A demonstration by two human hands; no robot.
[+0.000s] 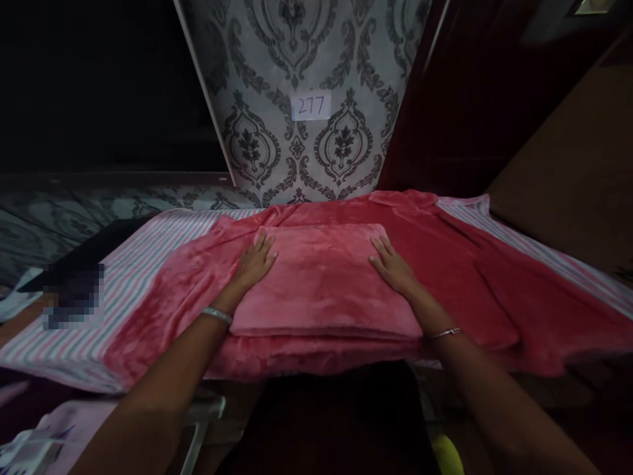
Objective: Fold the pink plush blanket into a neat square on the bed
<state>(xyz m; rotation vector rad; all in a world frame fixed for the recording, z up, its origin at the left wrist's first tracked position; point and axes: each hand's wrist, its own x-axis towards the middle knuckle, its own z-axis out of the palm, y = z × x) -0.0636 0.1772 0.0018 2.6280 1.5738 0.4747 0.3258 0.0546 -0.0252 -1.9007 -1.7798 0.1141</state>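
Note:
A pink fleece garment or blanket, folded into a flat rectangle, lies in front of me. My left hand rests on its left edge with fingers stretched out. On the right edge lies my right hand, also flat with fingers apart. Neither hand grips anything. Beneath the folded piece, a larger red plush cloth spreads to both sides, rumpled at the left and hanging toward the front edge.
A striped cloth covers the surface under the red plush. Behind stand a patterned wall with a paper label reading 277, a dark screen at left and a dark red panel at right. Something yellow shows low down.

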